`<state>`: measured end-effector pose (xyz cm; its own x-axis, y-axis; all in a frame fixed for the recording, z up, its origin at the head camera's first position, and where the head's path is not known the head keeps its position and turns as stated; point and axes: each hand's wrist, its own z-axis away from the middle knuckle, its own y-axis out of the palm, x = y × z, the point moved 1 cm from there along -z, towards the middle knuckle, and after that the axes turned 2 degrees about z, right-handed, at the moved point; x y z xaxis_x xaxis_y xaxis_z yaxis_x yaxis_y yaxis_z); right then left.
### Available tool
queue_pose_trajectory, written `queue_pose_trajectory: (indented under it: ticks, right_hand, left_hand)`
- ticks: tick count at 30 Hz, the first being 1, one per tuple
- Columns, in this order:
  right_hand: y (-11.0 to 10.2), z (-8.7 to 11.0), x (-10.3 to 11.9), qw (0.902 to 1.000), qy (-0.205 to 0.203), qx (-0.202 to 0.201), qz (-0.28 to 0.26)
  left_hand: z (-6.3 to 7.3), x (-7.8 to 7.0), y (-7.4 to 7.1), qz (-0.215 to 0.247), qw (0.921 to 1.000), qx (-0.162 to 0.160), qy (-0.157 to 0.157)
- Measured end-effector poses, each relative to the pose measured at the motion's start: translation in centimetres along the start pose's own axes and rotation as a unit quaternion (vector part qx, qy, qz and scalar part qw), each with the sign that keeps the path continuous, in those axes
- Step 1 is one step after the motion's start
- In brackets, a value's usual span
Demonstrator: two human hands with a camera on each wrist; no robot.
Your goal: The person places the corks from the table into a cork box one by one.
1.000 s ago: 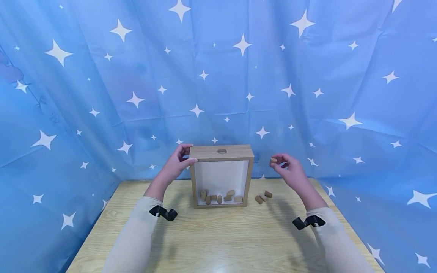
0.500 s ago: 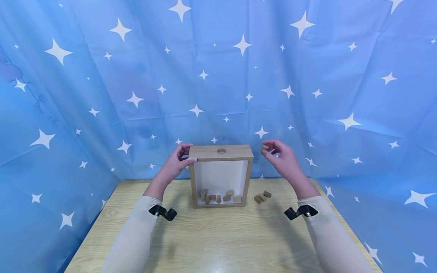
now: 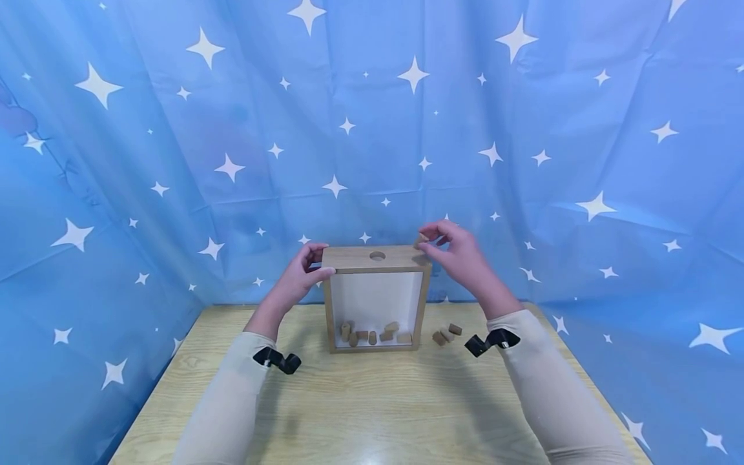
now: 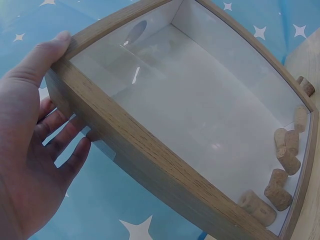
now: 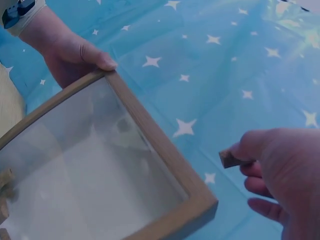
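A wooden-framed shadow box (image 3: 328,310) with a clear front and a round hole (image 3: 378,256) in its top stands upright on the table. Several corks (image 4: 288,159) lie along its bottom inside. My left hand (image 3: 295,279) grips the box's upper left corner, thumb on the front edge and fingers behind. Between thumb and fingertips, my right hand (image 3: 462,255) pinches a single cork (image 5: 229,159). In the head view that cork appears just over the top's right end; whether it touches the wood I cannot tell.
A few loose corks (image 3: 446,335) lie on the wooden table (image 3: 360,400) to the right of the box. Behind the table hangs a blue curtain (image 3: 372,129) with white stars. Each wrist carries a black camera mount (image 3: 278,360).
My right hand has moved left and upward with the cork, from beside the box to the right end of its top. The left hand keeps its grip in place.
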<state>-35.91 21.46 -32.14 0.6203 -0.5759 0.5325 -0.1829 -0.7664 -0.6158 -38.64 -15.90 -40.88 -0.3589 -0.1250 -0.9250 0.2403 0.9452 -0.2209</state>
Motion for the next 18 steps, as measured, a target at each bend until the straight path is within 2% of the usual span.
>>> queue_pose_trajectory:
  ticks: [9,18]
  right_hand:
    - [1.2,-1.9,1.5,0.9985,-0.007,0.054,-0.001]
    - [2.6,-3.0,2.2,0.9939,-0.019,0.104,0.03]
  left_hand:
    - [0.0,-0.1,-0.1,-0.006,1.0,-0.005,-0.005]
    - [0.0,0.0,0.0,0.001,1.0,-0.002,-0.007]
